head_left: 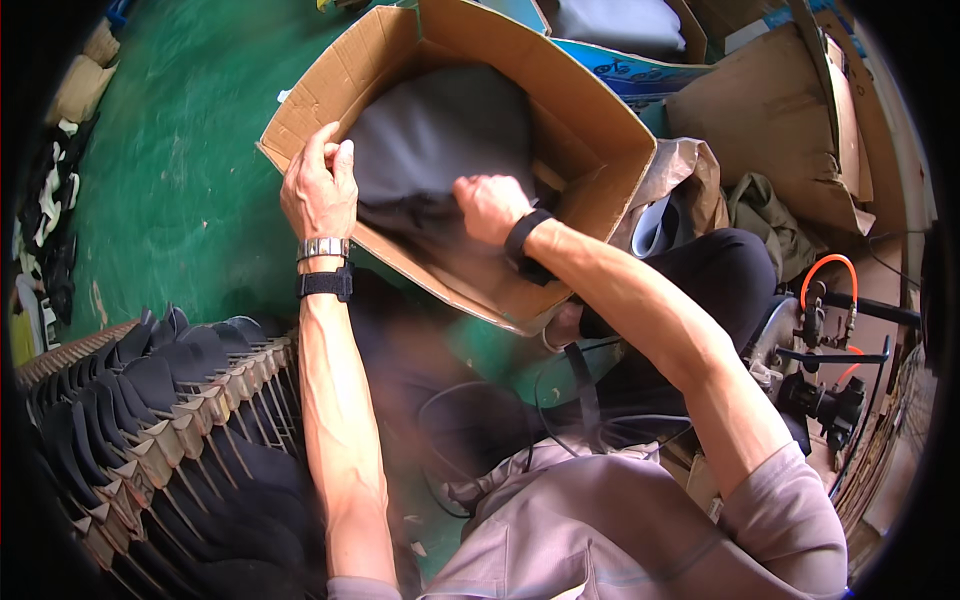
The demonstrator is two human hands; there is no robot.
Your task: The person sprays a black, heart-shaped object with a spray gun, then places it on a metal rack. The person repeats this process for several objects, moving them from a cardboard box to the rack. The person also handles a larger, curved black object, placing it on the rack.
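An open cardboard box (590, 100) stands tilted in front of me, with smooth dark grey sheet material (440, 125) bunched inside. My left hand (322, 190) is at the box's left wall, its fingers curled over the rim. A metal band and a black strap circle that wrist. Inside the box, my right hand (492, 208) is closed in a fist beside the grey material, slightly smeared by motion. Whatever its fingers hold, if anything, is hidden. Darker, blurred folds lie just below the fist.
A rack (180, 430) of several black, paddle-shaped pieces stands at lower left. Behind the box is another carton (625, 70) with grey material. Brown cardboard (750, 120) leans at right, above a machine with an orange hose (828, 262). The floor (190, 150) is green.
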